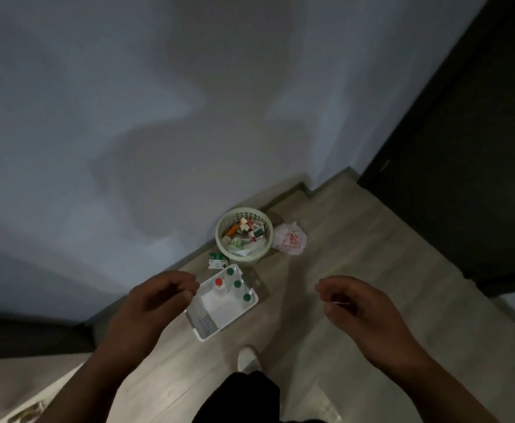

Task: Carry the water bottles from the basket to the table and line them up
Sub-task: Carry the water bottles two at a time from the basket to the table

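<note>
A white slatted basket [207,326] sits on the wooden floor near the wall. Several water bottles stand upright in its far end: one with a red cap [218,282] and three with green caps [237,284]. My left hand [155,300] hovers above the basket's left side, fingers loosely curled, holding nothing. My right hand [357,309] hovers well to the right of the basket, fingers loosely curled and empty. Both hands are above the floor, apart from the bottles.
A round pale-green waste bin [219,236] full of wrappers stands by the wall behind the basket. A white plastic bag [289,241] lies to its right, and a small carton [216,260] lies by the basket. A dark door [463,148] is at right. My shoe [248,358] is below the basket.
</note>
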### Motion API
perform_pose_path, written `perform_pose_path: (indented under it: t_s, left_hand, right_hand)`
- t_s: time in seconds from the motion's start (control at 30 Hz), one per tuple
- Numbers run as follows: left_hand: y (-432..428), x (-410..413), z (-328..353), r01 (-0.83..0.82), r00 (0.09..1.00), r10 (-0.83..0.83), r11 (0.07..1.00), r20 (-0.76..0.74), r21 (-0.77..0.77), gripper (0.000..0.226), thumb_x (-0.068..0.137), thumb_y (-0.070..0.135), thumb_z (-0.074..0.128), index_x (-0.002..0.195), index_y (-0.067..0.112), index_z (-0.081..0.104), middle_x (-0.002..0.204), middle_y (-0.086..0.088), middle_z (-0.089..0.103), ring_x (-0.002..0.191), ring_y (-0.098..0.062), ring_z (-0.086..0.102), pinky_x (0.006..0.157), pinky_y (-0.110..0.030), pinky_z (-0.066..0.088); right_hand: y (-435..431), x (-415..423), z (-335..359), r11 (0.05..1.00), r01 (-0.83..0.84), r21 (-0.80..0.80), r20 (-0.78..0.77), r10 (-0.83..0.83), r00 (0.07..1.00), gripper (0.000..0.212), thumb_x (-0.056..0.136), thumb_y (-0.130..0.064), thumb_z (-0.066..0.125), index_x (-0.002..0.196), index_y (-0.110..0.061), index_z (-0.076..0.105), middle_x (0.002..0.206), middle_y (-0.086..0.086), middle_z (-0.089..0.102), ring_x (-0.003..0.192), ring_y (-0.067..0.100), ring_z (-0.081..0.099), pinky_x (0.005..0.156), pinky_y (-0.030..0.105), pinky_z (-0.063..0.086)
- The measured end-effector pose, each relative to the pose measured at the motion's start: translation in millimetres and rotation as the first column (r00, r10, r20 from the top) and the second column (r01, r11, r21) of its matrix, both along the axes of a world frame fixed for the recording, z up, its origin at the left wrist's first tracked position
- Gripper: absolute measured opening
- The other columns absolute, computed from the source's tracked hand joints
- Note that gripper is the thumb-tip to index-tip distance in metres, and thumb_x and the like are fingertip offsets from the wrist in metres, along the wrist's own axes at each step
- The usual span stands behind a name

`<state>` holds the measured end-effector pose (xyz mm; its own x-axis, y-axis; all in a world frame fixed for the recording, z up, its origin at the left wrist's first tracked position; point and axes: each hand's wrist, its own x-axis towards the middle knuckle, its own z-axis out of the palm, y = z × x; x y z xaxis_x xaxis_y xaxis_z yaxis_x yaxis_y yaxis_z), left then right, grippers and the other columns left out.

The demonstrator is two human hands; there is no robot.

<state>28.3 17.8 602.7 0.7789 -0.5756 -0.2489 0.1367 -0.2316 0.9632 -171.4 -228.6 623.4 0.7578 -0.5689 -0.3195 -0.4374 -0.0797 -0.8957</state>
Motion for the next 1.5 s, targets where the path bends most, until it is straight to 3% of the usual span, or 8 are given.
perform_pose_path:
  t_s: [0.17, 0.4, 0.73, 0.9, 1.03, 1.17, 1.33, 1.5]
  left_hand:
    - [-28.4, 21.5, 3.9, -0.038, 0.999, 0.038, 0.999, 0.001, 0.000, 0.036, 0.063, 0.044, 0.067, 0.091, 0.023, 0.075, 0.100, -0.004, 0.074, 0.095, -0.019, 0.070, 0.093, -0.048, 0.053]
    - [-38.2, 22.6, -1.8, -0.288, 0.957, 0.288, 0.958, -0.036, 0.000, 0.032, 0.064, 0.036, 0.072, 0.093, 0.024, 0.075, 0.096, -0.006, 0.076, 0.097, -0.024, 0.070, 0.093, -0.048, 0.054]
    - [-105.2, -25.2, -4.3, -0.687, 0.719, 0.691, 0.723, -0.071, 0.076, 0.051, 0.058, 0.042, 0.070, 0.099, 0.013, 0.072, 0.097, -0.008, 0.076, 0.097, -0.024, 0.070, 0.093, -0.050, 0.052]
    - [-159.8, -51.2, -26.8, -0.724, 0.666, 0.733, 0.680, -0.142, 0.114, 0.043, 0.061, 0.038, 0.072, 0.097, 0.015, 0.073, 0.096, -0.010, 0.076, 0.097, -0.029, 0.070, 0.089, -0.049, 0.054]
    - [-179.8, -66.5, -50.6, -0.753, 0.625, 0.761, 0.647, -0.175, 0.123, 0.040, 0.067, 0.029, 0.071, 0.102, 0.010, 0.070, 0.096, -0.009, 0.076, 0.098, -0.028, 0.070, 0.083, -0.036, 0.058]
    - [-180.7, -82.3, -72.3, -0.801, 0.552, 0.810, 0.581, -0.198, 0.143, 0.058, 0.054, 0.044, 0.070, 0.102, 0.010, 0.070, 0.096, -0.008, 0.077, 0.095, -0.023, 0.072, 0.088, -0.046, 0.055]
    - [-162.0, -90.5, -119.0, -0.848, 0.456, 0.855, 0.501, -0.245, 0.171, 0.052, 0.052, 0.043, 0.071, 0.095, 0.014, 0.074, 0.094, -0.008, 0.077, 0.093, -0.021, 0.072, 0.090, -0.048, 0.051]
    - [-143.2, -95.4, -209.7, -0.862, 0.413, 0.872, 0.467, -0.262, 0.197, 0.027, 0.069, 0.012, 0.073, 0.096, 0.009, 0.073, 0.092, -0.008, 0.077, 0.095, -0.024, 0.070, 0.092, -0.051, 0.051]
  right_hand:
    - [-40.5, 44.0, 3.8, 0.998, -0.067, 0.004, -0.055, 0.067, 0.996, 0.030, 0.084, 0.003, 0.067, 0.099, -0.022, 0.071, 0.095, -0.005, 0.073, 0.090, 0.002, 0.067, 0.079, 0.014, 0.053]
    - [-97.5, 103.0, -4.8, 0.967, -0.255, -0.011, -0.042, 0.255, 0.966, 0.032, 0.085, 0.005, 0.066, 0.094, -0.026, 0.069, 0.096, -0.002, 0.071, 0.083, -0.001, 0.066, 0.075, 0.015, 0.053]
    - [-182.5, 188.3, -34.8, 0.784, -0.606, 0.135, 0.014, 0.610, 0.792, 0.030, 0.074, -0.016, 0.069, 0.104, -0.018, 0.070, 0.096, -0.003, 0.073, 0.090, 0.009, 0.066, 0.078, 0.023, 0.052]
    - [-228.3, 190.9, -56.8, 0.733, -0.653, 0.188, -0.010, 0.667, 0.745, 0.023, 0.079, -0.009, 0.071, 0.095, -0.025, 0.070, 0.089, -0.006, 0.073, 0.086, 0.004, 0.066, 0.075, 0.017, 0.050]
    - [-244.5, 188.1, -81.5, 0.687, -0.701, 0.193, -0.108, 0.725, 0.680, 0.028, 0.083, 0.002, 0.069, 0.094, -0.024, 0.068, 0.092, -0.002, 0.072, 0.086, 0.008, 0.066, 0.078, 0.023, 0.051]
    - [-226.0, 191.3, -109.5, 0.596, -0.777, 0.203, -0.175, 0.803, 0.570, 0.026, 0.080, -0.010, 0.071, 0.093, -0.032, 0.067, 0.097, -0.007, 0.072, 0.091, 0.001, 0.066, 0.083, 0.022, 0.053]
    - [-188.3, 209.9, -162.7, 0.505, -0.848, 0.159, -0.276, 0.848, 0.453, 0.027, 0.079, -0.023, 0.067, 0.094, -0.045, 0.062, 0.104, -0.014, 0.068, 0.100, -0.001, 0.062, 0.092, 0.031, 0.055]
    - [-159.6, 210.3, -247.2, 0.472, -0.870, 0.144, -0.319, 0.854, 0.411, 0.026, 0.082, -0.023, 0.065, 0.097, -0.044, 0.061, 0.107, -0.015, 0.067, 0.105, 0.000, 0.061, 0.093, 0.029, 0.054]
